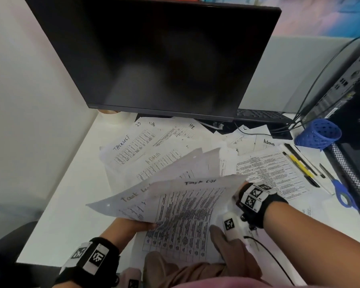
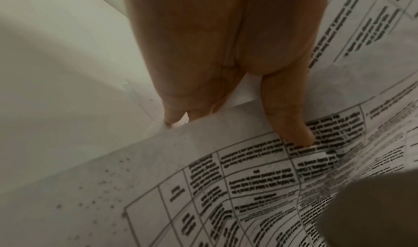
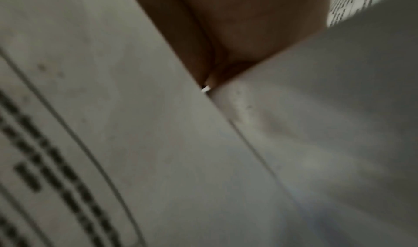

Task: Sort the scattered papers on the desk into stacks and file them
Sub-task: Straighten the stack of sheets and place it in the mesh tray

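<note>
Several printed sheets [image 1: 183, 204] are lifted off the white desk [image 1: 67, 204] in a fanned bundle, some headed "Task list". My left hand [image 1: 146, 225] pinches the bundle's lower left edge. In the left wrist view that hand [image 2: 237, 125] has its thumb [image 2: 291, 125] on a printed table and its fingers under the sheet. My right hand [image 1: 238, 194] reaches in at the bundle's right edge. Its fingers are hidden by paper, and the right wrist view shows only the palm [image 3: 237, 36] between two sheets. More papers [image 1: 146, 154] marked "TASKLIST" and "ADMIN" lie scattered below the monitor.
A dark monitor [image 1: 164, 59] stands at the back, with a tape roll [image 1: 112, 117] at its left foot and a keyboard [image 1: 260, 115] behind. On the right are a tipped blue pen cup [image 1: 318, 135], pens [image 1: 301, 165], blue scissors [image 1: 341, 190], a mesh tray [image 1: 353, 169] and a computer tower [image 1: 351, 86].
</note>
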{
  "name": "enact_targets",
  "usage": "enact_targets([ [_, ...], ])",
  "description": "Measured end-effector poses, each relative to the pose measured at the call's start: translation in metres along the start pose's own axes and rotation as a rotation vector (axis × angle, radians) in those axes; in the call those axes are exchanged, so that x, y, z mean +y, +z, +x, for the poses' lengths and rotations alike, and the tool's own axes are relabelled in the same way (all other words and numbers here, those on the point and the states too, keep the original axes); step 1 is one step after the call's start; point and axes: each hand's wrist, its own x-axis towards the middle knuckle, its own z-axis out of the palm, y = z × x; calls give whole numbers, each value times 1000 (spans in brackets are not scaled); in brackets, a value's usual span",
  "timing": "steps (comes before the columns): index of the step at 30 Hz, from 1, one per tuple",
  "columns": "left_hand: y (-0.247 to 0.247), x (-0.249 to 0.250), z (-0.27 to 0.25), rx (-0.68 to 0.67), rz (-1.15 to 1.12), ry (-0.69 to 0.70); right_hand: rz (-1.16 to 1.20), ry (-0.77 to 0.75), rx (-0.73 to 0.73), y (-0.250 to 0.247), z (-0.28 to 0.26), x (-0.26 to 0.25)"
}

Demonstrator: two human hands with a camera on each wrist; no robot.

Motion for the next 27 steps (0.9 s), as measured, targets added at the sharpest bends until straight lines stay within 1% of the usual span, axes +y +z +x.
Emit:
enact_targets([
  [1, 2, 2, -1, -7, 0, 10, 33, 4, 3, 0, -7, -5],
  [2, 1, 0, 0, -32, 10, 25, 96, -27, 18, 1, -10, -10],
  [3, 2, 1, 0, -20, 28, 23, 163, -54, 14, 0, -9, -8],
  [4, 3, 3, -1, -20, 32, 26, 204, -107, 50, 2, -9, -9],
  [6, 1, 5, -3, -27, 34, 30, 243, -67, 50, -2, -6, -3],
  [7, 2, 10, -4, -3, 46, 17, 292, -47, 52, -5, -2, 6],
  [8, 2, 14, -6, 29, 49, 16, 334, -49, 84, -12, -6, 10],
  [10, 2, 22, -7, 171, 58, 14, 397, -59, 136, -27, -15, 18],
  [11, 2, 26, -6, 261, 95, 1, 423, -75, 148, -31, -14, 26],
  [12, 2, 29, -5, 315, 112, 12, 454, -83, 151, -35, -19, 26],
  [15, 10, 42, 5, 416, 166, 114, 484, -167, 122, -39, -34, 24],
  [18, 22, 48, 14, 406, 96, 193, 484, -206, 71, -29, -46, 18],
  [19, 26, 49, 14, 423, 77, 211, 492, -222, 60, -24, -47, 18],
  [22, 36, 52, 16, 469, 17, 245, 502, -245, 77, -12, -53, 18],
  [24, 39, 53, 16, 404, -20, 221, 595, -263, 93, -12, -57, 17],
  [25, 37, 51, 17, 359, -4, 195, 654, -263, 105, -14, -58, 19],
  [26, 36, 49, 17, 308, 22, 173, 680, -263, 111, -18, -60, 19],
  [27, 34, 46, 18, 274, 28, 147, 652, -278, 110, -22, -59, 22],
])
